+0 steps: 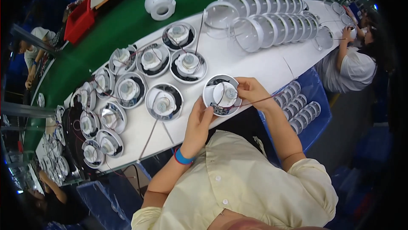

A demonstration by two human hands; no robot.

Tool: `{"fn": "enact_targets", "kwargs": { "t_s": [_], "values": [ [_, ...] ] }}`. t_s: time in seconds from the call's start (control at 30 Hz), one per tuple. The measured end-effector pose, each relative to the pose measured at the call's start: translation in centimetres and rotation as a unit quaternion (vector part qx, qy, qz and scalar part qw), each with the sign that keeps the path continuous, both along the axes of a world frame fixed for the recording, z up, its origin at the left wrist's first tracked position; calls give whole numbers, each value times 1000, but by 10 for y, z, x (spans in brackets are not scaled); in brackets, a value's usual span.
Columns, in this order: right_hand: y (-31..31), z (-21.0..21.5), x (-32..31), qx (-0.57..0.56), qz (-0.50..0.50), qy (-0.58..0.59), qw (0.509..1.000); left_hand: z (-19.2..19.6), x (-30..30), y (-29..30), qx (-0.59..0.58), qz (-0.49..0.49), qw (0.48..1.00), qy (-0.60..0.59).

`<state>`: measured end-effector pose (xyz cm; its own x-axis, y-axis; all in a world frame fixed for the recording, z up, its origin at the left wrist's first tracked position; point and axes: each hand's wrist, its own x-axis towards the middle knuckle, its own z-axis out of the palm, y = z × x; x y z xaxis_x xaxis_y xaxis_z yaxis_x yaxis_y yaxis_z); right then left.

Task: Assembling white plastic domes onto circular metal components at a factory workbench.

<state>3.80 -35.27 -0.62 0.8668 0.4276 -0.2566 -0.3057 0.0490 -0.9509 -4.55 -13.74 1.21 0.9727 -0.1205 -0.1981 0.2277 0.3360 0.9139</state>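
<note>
At the near edge of the white tabletop, a round white device housing (pixel 225 94) faces up between my hands. Inside it are a paler round module with a clear dome, a circuit board and thin wires. My left hand (pixel 198 121) grips its lower left rim, thumb near the board. The fingers of my right hand (pixel 251 91) close on the right rim; their tips are partly hidden. A dark red wire (pixel 259 100) runs from the housing across my right wrist. Left of my hands sits a similar housing (pixel 164 102), with several more beyond it.
Two rows of clear-and-white ring covers (pixel 272 30) lie at the back right. A blue crate (pixel 321 121) of smaller rings stands below the table's right edge. On the green surface behind are a white ball-shaped shell (pixel 160 4) and a red bin (pixel 79 20). Other people work nearby.
</note>
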Motion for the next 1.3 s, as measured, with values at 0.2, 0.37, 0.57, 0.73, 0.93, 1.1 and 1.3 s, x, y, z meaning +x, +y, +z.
{"fn": "enact_targets", "kwargs": {
  "t_s": [0.2, 0.37, 0.57, 0.73, 0.93, 1.1, 1.3],
  "values": [
    [10, -1, -22, -123, -134, -118, 976, -13, -4, -3, -59, -14, 994, 91],
    [33, -21, -90, -177, -216, -362, 889, -16, -7, -9, -58, 18, 995, 77],
    [56, -17, -89, -168, -266, -273, 909, -20, -12, -13, -37, 17, 999, 33],
    [52, -6, -75, -213, -233, -377, 871, -23, -12, -8, -30, 28, 999, 11],
    [42, -3, -64, -353, -149, -581, 718, -23, -10, 0, -14, 34, 999, 8],
    [43, -1, -68, -385, -129, -577, 708, -21, -10, 2, -17, 37, 999, 15],
    [47, 20, -72, -489, -102, -574, 649, -21, -9, 4, -14, 34, 999, 20]
  ]
}}
